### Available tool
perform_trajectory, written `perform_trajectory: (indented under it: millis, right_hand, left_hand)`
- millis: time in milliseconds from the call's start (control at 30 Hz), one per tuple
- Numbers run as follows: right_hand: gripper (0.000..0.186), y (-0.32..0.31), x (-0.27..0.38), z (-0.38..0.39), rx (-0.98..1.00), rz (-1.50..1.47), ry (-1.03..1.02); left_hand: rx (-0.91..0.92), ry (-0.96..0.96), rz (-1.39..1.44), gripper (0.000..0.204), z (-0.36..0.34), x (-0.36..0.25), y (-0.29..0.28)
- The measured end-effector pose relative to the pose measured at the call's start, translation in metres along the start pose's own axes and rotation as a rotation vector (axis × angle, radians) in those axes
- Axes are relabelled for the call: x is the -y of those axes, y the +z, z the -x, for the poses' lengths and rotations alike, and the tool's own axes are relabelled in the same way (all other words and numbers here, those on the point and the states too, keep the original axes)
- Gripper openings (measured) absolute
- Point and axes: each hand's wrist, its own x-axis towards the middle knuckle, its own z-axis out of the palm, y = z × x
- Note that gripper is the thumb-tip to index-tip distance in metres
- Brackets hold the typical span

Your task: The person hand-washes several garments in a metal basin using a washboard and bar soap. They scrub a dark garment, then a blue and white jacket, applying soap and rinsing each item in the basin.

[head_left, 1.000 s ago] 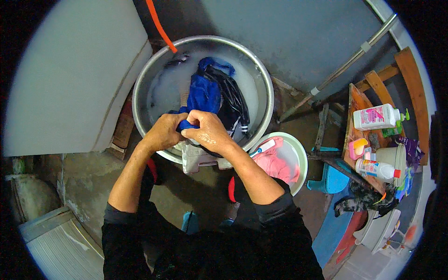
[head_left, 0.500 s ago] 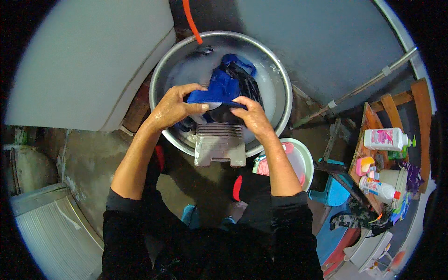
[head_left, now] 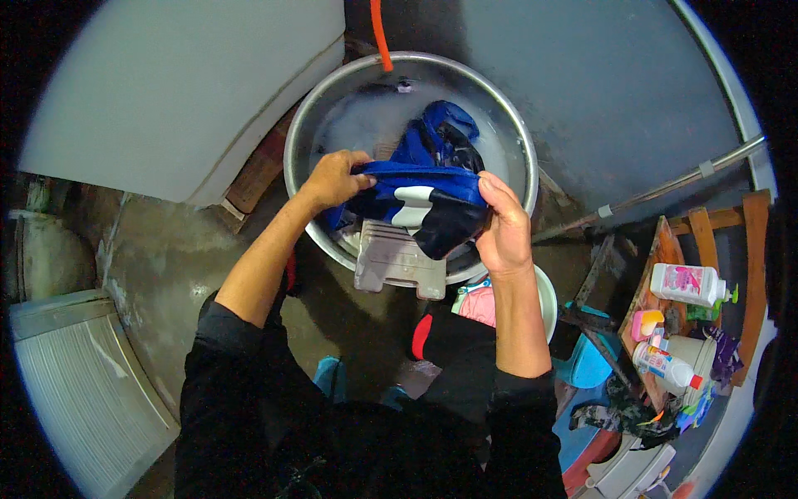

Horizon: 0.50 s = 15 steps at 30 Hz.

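Fingers [head_left: 357, 156] of the left hand [head_left: 331, 181] are closed on one end of a garment [head_left: 455, 220], bunching its blue upper edge. The right hand [head_left: 505, 224] grasps the other end, thumb laid along the near face, other fingers mostly hidden. Between the two hands the garment is drawn out sideways: blue along the top, black below, with a white patch [head_left: 413, 205] near the middle. It is held above the near part of a metal basin [head_left: 511, 150], and more blue and black fabric lies bunched behind it toward the basin's right side.

Below the garment, a ridged washboard [head_left: 401, 259] leans over the basin's near rim, its two feet jutting out past it. Cloudy water [head_left: 357, 121] shows toward the far left rim, and an orange hose [head_left: 380, 37] comes down over the far rim.

Just outside the basin's near right edge stands a pale bowl [head_left: 549, 306] with pink cloth [head_left: 480, 305] in it, partly covered by the right forearm. Farther right, a pump bottle [head_left: 688, 284] lies toward the far end of a wooden bench [head_left: 662, 241]; a soap box [head_left: 647, 324] sits by its left edge, and a red-capped bottle [head_left: 665, 364] lies toward the near end. A blue stool [head_left: 587, 368] stands beside the bench's left edge.
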Motion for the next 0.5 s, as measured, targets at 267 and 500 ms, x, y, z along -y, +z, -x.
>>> perform_trajectory:
  millis: [267, 500]
  right_hand:
    - [0.030, 0.043, -0.009, 0.032, 0.136, 0.036, 0.119]
    - [0.031, -0.032, -0.025, 0.003, -0.149, 1.230, 0.094]
  left_hand:
    - [-0.336, 0.029, 0.002, 0.029, -0.043, 0.012, -0.059]
    - [-0.367, 0.486, 0.054, 0.058, -0.110, -0.060, -0.016]
